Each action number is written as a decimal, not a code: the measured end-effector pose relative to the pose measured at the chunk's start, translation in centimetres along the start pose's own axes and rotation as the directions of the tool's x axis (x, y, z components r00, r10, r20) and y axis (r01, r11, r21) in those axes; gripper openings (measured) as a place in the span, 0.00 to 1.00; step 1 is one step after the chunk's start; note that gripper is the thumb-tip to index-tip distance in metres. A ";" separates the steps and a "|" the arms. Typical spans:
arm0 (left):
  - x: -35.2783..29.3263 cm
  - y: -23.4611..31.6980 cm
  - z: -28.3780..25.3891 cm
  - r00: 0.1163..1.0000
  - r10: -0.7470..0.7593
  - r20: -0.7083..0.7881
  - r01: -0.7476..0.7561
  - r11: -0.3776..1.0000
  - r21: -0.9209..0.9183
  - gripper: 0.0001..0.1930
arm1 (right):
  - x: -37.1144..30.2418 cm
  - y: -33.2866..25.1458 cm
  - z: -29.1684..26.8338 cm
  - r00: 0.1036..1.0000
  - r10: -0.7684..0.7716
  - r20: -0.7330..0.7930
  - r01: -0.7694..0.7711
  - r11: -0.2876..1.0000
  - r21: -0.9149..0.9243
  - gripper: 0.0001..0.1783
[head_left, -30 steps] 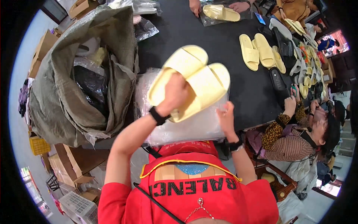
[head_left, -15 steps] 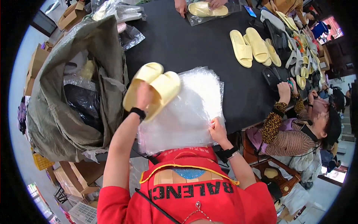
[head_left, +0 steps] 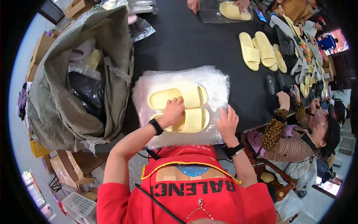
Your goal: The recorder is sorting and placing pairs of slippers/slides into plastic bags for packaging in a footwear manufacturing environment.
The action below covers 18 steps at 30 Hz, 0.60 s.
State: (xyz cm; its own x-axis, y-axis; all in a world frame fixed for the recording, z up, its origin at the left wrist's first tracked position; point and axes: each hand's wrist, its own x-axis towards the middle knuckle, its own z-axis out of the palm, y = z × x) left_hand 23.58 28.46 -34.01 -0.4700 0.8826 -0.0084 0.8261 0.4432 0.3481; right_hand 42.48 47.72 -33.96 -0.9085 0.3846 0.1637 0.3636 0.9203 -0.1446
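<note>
A pair of pale yellow slide slippers (head_left: pixel 192 95) lies side by side on a stack of clear plastic bags (head_left: pixel 156 80), toes to the right. My left hand (head_left: pixel 173 113) reaches in at the open heel ends, fingers curled over the inner edges where the two slippers meet. I cannot tell whether the top bag's film covers any part of them. At the stack's right edge, my right hand (head_left: pixel 228 121) rests on the film with its fingers stretched out and apart, to the right of the slipper toes.
A big grey-green woven sack (head_left: pixel 41 108) with bagged items stands at left. More yellow slippers (head_left: pixel 249 52) and black ones (head_left: pixel 271 84) lie on the dark table (head_left: pixel 179 44) at right. Across it, a person's hands handle a bagged slipper (head_left: pixel 233 10); another person (head_left: pixel 294 134) sits at right.
My left hand has brought the slippers from the stack's upper left to its middle and turned them sideways. My right hand has gone from pinching the bag edge to lying with fingers spread.
</note>
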 end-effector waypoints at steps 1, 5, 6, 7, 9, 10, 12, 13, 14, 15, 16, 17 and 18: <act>-0.6 0.4 0.9 0.998 -0.031 0.058 0.033 0.999 -0.023 0.15 | -0.5 -0.3 0.5 1.000 -0.011 0.004 0.011 1.000 0.010 0.22; -1.5 -0.5 0.7 1.000 0.005 0.022 -0.003 0.998 -0.058 0.16 | -2.6 -0.2 3.1 0.959 -0.054 0.279 0.041 0.998 0.053 0.42; -1.6 -1.4 0.4 1.000 0.019 0.001 -0.019 0.999 -0.046 0.15 | -2.5 -0.1 3.1 0.956 -0.055 0.289 0.046 0.998 0.036 0.43; -2.4 -3.0 0.6 1.000 -0.028 -0.004 0.028 0.999 0.017 0.14 | -2.4 0.1 3.2 0.953 -0.053 0.299 0.050 0.999 0.020 0.45; -4.2 -7.6 1.3 0.972 -0.222 -0.080 0.220 0.975 -0.027 0.13 | -2.3 -0.1 3.2 0.957 -0.068 0.282 0.059 0.997 0.040 0.46; -4.6 -8.5 -0.3 0.931 -0.322 -0.173 0.307 0.946 -0.109 0.14 | -2.2 0.1 2.7 0.954 -0.045 0.297 0.034 0.999 0.041 0.45; -5.2 -11.4 -2.7 0.827 -0.546 -0.135 0.413 0.752 -0.515 0.14 | -1.8 -0.4 1.3 0.954 -0.032 0.297 0.020 0.999 0.043 0.45; -4.5 -11.1 -4.6 0.786 -0.603 -0.139 0.503 0.753 -0.424 0.14 | -1.6 -0.3 0.4 0.939 -0.016 0.343 0.011 1.000 0.017 0.44; -5.8 -13.6 -3.5 0.793 -0.534 -0.293 0.328 0.780 -0.533 0.14 | -0.6 -0.7 -0.3 0.927 -0.029 0.374 0.030 1.000 0.003 0.43; -3.7 -10.1 -6.2 0.833 -0.479 -0.279 0.306 0.817 -0.489 0.13 | -0.4 0.2 -0.2 0.934 0.035 0.356 -0.022 0.999 -0.041 0.43; -3.2 -8.8 -7.4 0.869 -0.318 -0.380 0.147 0.898 -0.414 0.14 | 0.2 0.1 0.0 0.948 -0.014 0.317 0.007 1.000 0.023 0.42; -3.9 -10.0 -6.1 0.869 -0.372 -0.326 0.214 0.877 -0.430 0.16 | 1.3 -0.6 0.0 0.958 -0.089 0.273 0.065 0.993 0.094 0.42; -2.1 -5.6 -8.8 0.934 -0.176 -0.312 0.128 0.977 -0.169 0.20 | 2.4 -0.5 -1.1 0.974 -0.036 0.222 -0.077 0.874 0.479 0.39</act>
State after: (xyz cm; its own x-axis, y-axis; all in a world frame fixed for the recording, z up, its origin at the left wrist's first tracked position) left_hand 17.18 22.72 -27.68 -0.6813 0.6972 0.2230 0.6945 0.5195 0.4977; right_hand 40.37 48.27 -32.45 -0.9441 0.3256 -0.0521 0.2889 0.7405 -0.6068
